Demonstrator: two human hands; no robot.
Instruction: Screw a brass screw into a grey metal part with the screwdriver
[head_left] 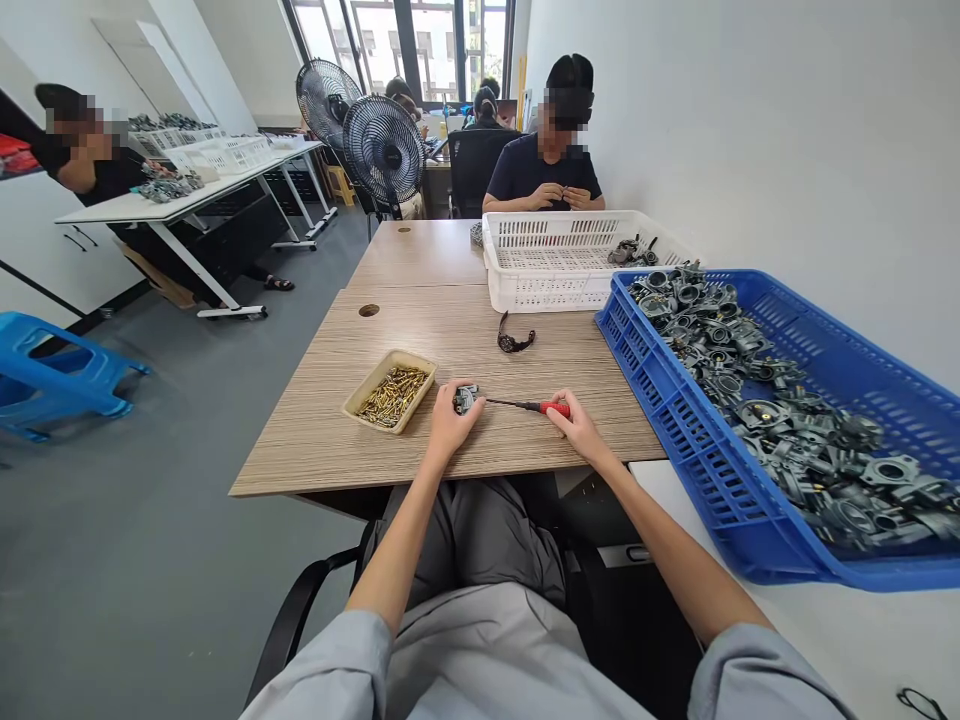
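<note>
Left hand [448, 420]: fingers closed on the small metal part [464, 399], pinning it to the table [480, 340].
Right hand [574, 425]: grips the red-handled screwdriver [525, 405], tip at the part.
Brass screws tray [390, 390]: beside the left hand, within reach.
Blue crate [675, 420]: castings piled at the right.

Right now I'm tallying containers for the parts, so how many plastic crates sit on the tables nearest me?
2. The white crate sits at the far side of the wooden table; the blue crate, full of grey metal parts, is at the right. More crates stand on the distant table.
</note>
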